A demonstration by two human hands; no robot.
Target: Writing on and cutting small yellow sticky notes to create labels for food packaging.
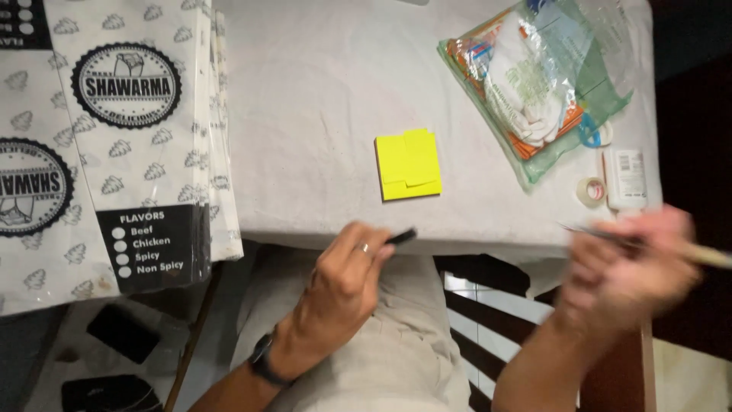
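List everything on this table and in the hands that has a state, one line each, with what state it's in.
Yellow sticky note pad: flat on table, untouched.
Clear plastic bag: lying flat, stuffed.
Tape roll: lying flat.
White bottle: lying down.
Left hand: holding black pen.
Right hand: blurred, gripping thin stick.

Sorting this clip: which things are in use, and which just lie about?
In use:
left hand holding a black pen
right hand holding a thin stick

Lying about:
yellow sticky notes
plastic bag
white bottle
tape roll
printed paper bags

Right hand (629,263) and its thin tool (686,250) blurred.
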